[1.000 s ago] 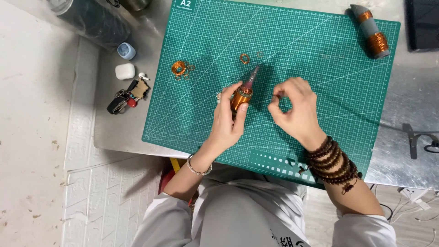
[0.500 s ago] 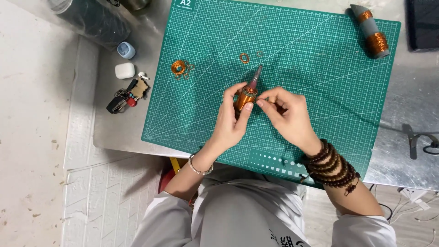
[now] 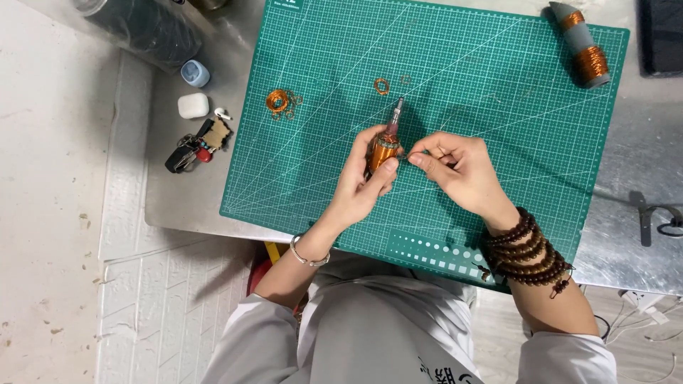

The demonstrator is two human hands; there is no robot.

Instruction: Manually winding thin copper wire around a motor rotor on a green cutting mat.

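My left hand (image 3: 359,183) grips a small copper-wound motor rotor (image 3: 384,146) with a thin metal shaft pointing away from me, held just above a green cutting mat (image 3: 498,92). My right hand (image 3: 459,169) pinches at the rotor's right side with thumb and forefinger; a fine wire there is too thin to make out clearly. A tangle of copper wire (image 3: 279,102) lies on the mat's left part. A small copper ring (image 3: 382,87) lies just beyond the shaft tip. Dark wooden bead bracelets wrap my right wrist, a thin bangle my left.
A grey spool wound with copper wire (image 3: 582,44) lies at the mat's far right corner. Left of the mat sit a white earbud case (image 3: 192,105), a bunch of keys (image 3: 193,145), a small pale blue cap (image 3: 195,72) and a dark cylinder (image 3: 142,25). Scissors (image 3: 658,220) rest at the right.
My right hand has moved left from beside the rotor until its fingertips pinch at the rotor's side. My left hand keeps the rotor in nearly the same place.
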